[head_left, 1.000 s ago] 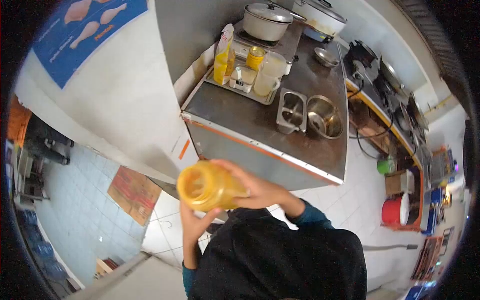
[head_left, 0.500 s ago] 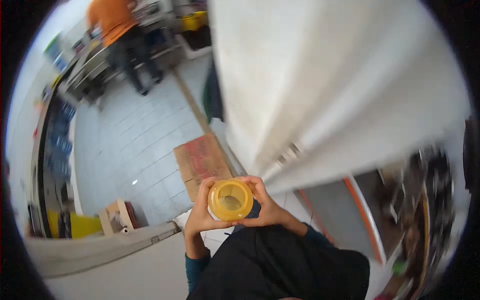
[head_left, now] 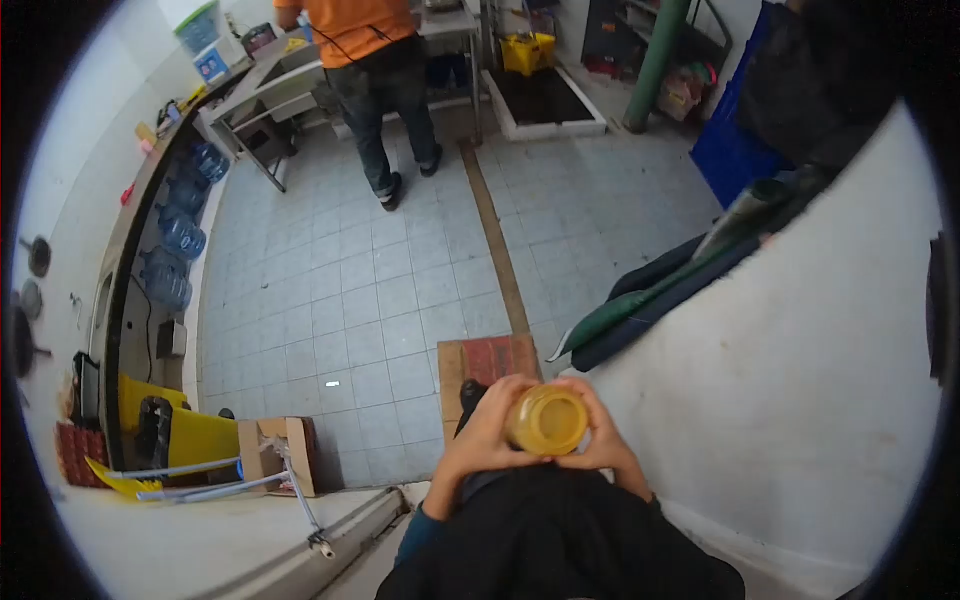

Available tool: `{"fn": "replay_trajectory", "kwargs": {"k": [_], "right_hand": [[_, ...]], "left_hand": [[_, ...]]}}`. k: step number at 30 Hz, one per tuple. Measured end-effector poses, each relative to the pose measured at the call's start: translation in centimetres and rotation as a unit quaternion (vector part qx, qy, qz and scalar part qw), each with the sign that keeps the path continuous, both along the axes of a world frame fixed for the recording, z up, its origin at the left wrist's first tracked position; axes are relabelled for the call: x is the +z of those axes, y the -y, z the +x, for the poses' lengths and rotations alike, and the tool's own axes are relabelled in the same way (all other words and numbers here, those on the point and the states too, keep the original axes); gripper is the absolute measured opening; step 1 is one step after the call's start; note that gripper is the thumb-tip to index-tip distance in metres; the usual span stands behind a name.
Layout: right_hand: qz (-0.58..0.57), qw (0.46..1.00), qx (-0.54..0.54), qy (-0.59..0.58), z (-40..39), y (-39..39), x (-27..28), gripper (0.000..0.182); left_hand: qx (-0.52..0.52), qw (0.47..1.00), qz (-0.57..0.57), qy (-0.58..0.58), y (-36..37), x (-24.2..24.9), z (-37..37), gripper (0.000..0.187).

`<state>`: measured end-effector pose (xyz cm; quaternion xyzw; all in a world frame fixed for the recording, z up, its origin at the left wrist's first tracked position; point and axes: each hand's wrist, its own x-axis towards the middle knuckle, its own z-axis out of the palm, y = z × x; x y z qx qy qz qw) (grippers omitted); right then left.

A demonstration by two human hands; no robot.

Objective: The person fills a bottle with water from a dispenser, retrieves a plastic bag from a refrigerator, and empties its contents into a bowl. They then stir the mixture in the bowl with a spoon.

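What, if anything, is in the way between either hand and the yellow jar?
Nothing visible: the left hand and right hand already grip the yellow jar from its two sides. The cardboard lies on the floor beyond, not between them.

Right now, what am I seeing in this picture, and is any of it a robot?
There is no robot here. One camera, worn on a person's head, looks forward and down. At the bottom are the wearer's bare left hand and right hand, holding a yellow jar between them. Its round end faces the camera; I can't tell what is inside. Beyond them is a tiled floor, with a piece of cardboard lying on it. Large blue bottles stand along the left side. Farther off, another person in an orange top stands at a counter.
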<state>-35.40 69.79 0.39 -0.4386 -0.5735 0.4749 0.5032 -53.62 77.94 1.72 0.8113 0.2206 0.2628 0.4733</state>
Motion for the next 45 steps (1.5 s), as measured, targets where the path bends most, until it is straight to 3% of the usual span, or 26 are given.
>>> {"fn": "replay_trajectory", "kwargs": {"k": [3,6,9,13,18,21,24,28,33,37,39,42,43,45], "right_hand": [[-0.012,0.998,-0.063,-0.012,1.3,-4.5,-2.4,0.083],[-0.058,0.986,-0.15,0.045,2.0,-9.6,-1.1,0.084],[-0.099,0.963,-0.251,0.026,2.4,-12.8,-0.7,0.086],[-0.098,0.939,-0.329,0.021,6.1,-17.6,-1.5,0.085],[-0.11,0.91,-0.399,0.019,12.7,-22.9,-1.6,0.094],[-0.037,0.871,-0.481,-0.091,17.1,-26.0,-4.0,0.092],[-0.076,0.878,-0.472,-0.035,21.8,-28.8,-4.5,0.088],[-0.085,0.847,-0.525,0.014,29.6,-32.6,-4.2,0.082],[-0.046,0.769,-0.637,0.005,38.3,-36.8,-4.8,0.083],[-0.027,0.718,-0.696,-0.021,45.8,-38.1,-3.0,0.086],[-0.057,0.688,-0.719,0.08,50.4,-38.2,-3.2,0.084],[-0.048,0.622,-0.763,0.17,58.7,-38.0,-4.4,0.081],[-0.039,0.601,-0.775,0.191,61.7,-37.6,-4.9,0.08],[-0.013,0.499,-0.843,0.203,68.3,-37.3,-5.9,0.08]], "left_hand": [[-0.068,0.997,-0.031,0.01,-6.8,-1.8,2.6,0.084],[-0.14,0.99,-0.017,0.003,-14.6,-1.7,5.5,0.08],[-0.229,0.973,0.017,-0.003,-20.6,-0.9,8.9,0.079],[-0.337,0.94,-0.024,-0.039,-27.3,-1.8,16.0,0.079],[-0.377,0.925,-0.033,-0.037,-33.1,-2.4,25.0,0.079],[-0.365,0.929,-0.039,-0.038,-36.2,-2.4,31.1,0.079],[-0.367,0.929,-0.025,-0.027,-39.3,-2.3,36.3,0.081],[-0.413,0.91,-0.024,0.005,-43.1,-2.6,45.9,0.08],[-0.502,0.864,-0.041,-0.017,-46.9,-1.5,58.3,0.073],[-0.615,0.789,0.024,-0.001,-47.9,-0.6,68.9,0.068],[-0.67,0.74,0.062,-0.005,-48.0,-0.9,74.6,0.069],[-0.677,0.726,0.117,0.024,-47.0,-0.1,83.5,0.078],[-0.651,0.747,0.131,0.024,-46.6,0.0,86.4,0.08],[-0.593,0.79,0.155,0.021,-46.2,0.8,92.1,0.084]]}}
